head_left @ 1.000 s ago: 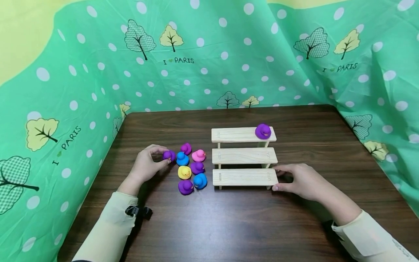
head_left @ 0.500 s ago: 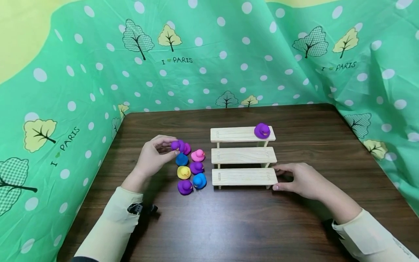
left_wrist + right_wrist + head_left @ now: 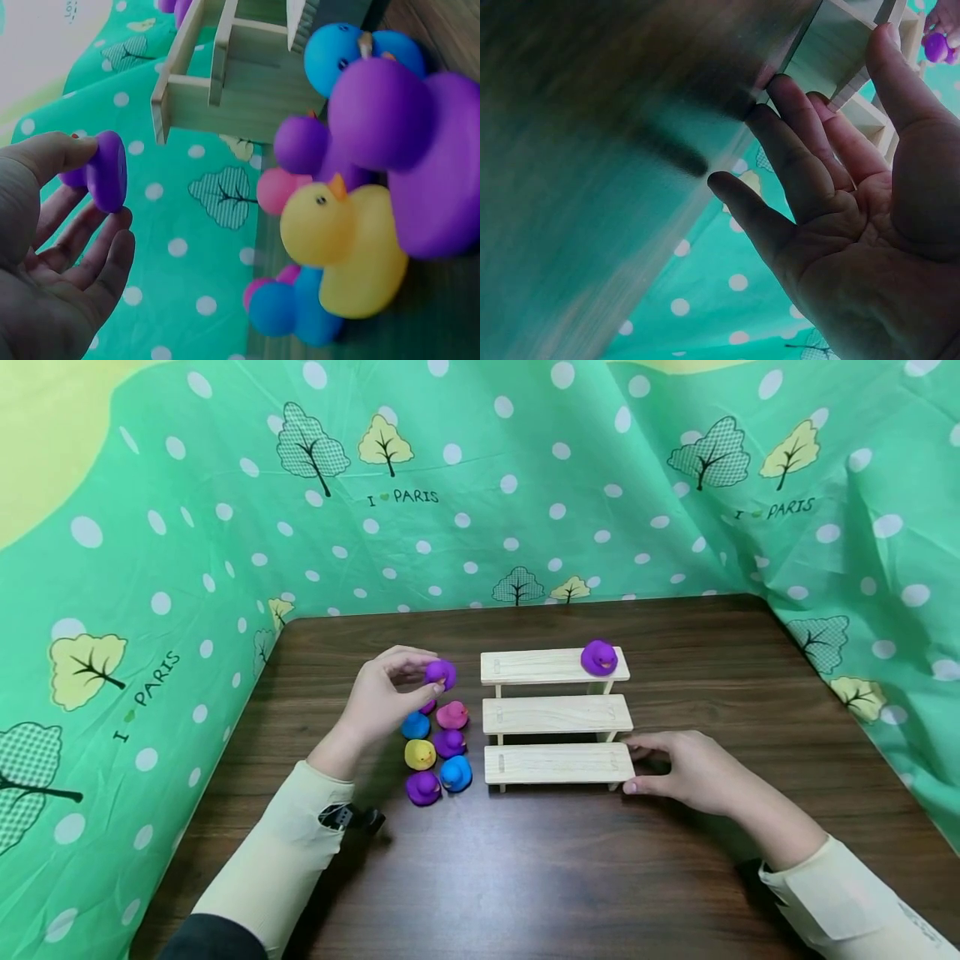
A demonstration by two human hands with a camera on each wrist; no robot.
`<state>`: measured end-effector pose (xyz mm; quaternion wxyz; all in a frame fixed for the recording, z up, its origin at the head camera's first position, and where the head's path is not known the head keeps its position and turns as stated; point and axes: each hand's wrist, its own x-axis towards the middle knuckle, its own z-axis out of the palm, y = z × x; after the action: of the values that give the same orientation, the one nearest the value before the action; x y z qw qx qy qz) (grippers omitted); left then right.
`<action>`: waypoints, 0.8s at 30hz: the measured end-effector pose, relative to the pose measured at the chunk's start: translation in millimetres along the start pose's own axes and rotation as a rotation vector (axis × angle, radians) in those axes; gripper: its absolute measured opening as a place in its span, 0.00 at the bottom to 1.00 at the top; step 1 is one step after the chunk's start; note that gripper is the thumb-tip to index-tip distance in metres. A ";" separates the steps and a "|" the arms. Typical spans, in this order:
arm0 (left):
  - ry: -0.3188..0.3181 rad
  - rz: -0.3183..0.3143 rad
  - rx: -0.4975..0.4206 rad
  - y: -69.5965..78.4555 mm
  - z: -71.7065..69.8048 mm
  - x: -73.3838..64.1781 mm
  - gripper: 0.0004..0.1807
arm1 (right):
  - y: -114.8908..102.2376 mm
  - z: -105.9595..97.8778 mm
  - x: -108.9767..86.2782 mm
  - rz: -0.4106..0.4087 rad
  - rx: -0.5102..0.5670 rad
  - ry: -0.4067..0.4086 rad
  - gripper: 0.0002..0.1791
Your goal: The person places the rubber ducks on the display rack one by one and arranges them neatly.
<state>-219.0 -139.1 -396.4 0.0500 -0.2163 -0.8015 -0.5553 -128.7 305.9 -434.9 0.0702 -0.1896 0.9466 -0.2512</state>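
While the left hand (image 3: 386,697) pinches a purple rubber duck (image 3: 441,674), holding it above the table (image 3: 570,877) just left of the top tier (image 3: 532,667) of a wooden three-tier stand (image 3: 557,716), the right hand (image 3: 690,772) lies with loosely extended fingers at the right end of the lowest tier (image 3: 558,765); how firmly it touches the wood cannot be told. Seven blue, yellow, pink and purple rubber ducks (image 3: 450,743) cluster left of the stand. Another purple duck (image 3: 599,657) sits at the top tier's right end.

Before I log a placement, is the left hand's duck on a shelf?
No, the left hand pinches the duck clear of the shelves.
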 end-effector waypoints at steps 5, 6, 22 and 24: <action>-0.011 0.021 0.035 7.8 9.8 11.1 0.15 | -0.5 -1.3 -1.2 0.003 0.001 0.003 0.35; -0.012 0.021 0.043 9.3 11.7 12.9 0.15 | -0.5 -1.3 -1.2 0.002 0.001 0.004 0.35; -0.061 0.071 0.018 26.6 48.0 41.4 0.14 | -0.1 -0.6 -0.4 0.012 -0.012 -0.001 0.37; -0.065 0.075 0.016 27.4 52.3 44.6 0.14 | 0.2 -0.9 -0.2 0.014 -0.012 -0.004 0.37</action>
<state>-239.9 -70.5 -378.1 0.0466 -0.2636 -0.7984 -0.5394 -128.8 306.5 -434.2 0.0726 -0.1840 0.9492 -0.2447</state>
